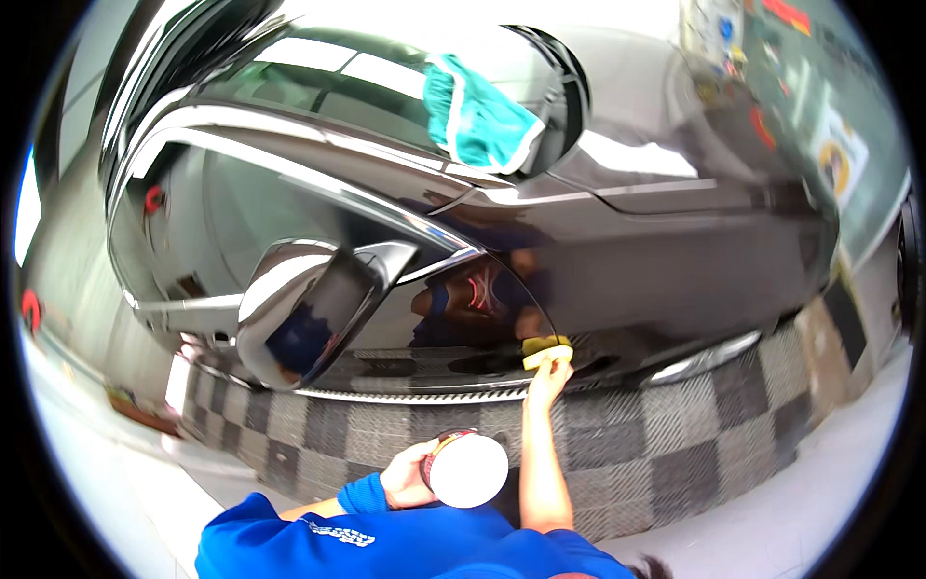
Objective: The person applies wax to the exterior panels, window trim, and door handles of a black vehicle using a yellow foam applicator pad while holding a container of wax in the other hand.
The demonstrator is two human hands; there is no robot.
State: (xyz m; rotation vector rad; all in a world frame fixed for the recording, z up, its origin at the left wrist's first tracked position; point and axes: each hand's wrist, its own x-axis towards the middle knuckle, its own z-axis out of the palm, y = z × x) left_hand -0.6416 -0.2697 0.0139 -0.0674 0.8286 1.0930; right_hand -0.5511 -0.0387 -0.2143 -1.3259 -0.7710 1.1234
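Observation:
Before me stands a dark brown, glossy car [656, 251], its side panel mirroring my body. My right hand [552, 369] is closed on a yellow sponge pad [546, 349] and presses it against the lower side of the car, near the door's seam. Close to my body, my left hand [409, 477] wraps round a round tub [467, 470] with a white top and a dark red side. Whether that white top is a lid or the contents, I cannot tell. The side mirror [309, 314] juts out left of my right hand.
A teal cloth [477, 116] with white edging lies over the base of the windscreen. Grey and black checkered floor tiles [617, 434] run between me and the car. At the far right is a glass panel [820, 106] with a round-patterned poster.

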